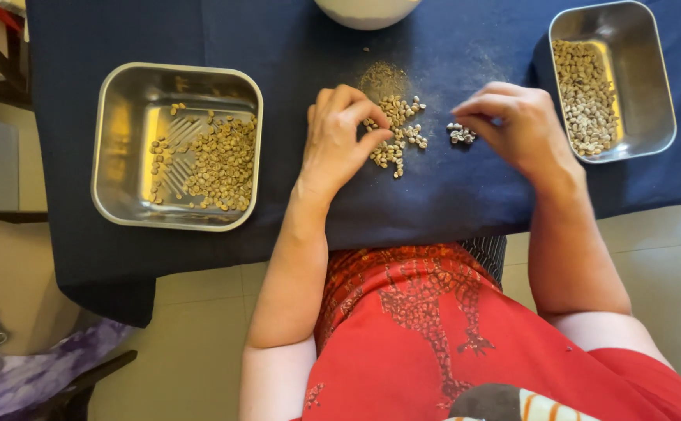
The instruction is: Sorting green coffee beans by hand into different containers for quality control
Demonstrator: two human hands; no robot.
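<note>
Pale beans in a loose pile on the dark-clothed bench, seemingly mid-sorting.
Left hand rests curled on the pile, fingertips touching beans; right hand pinches at a small cluster, grip unclear. Steel trays sit left and right; picking singles likely needs fine fingertip care.

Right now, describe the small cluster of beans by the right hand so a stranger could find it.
On the dark blue cloth, between the two steel trays, lies a loose pile at the left hand. Just right of it, under the right hand fingertips, sits the small cluster: only a few beans, set apart.
</note>
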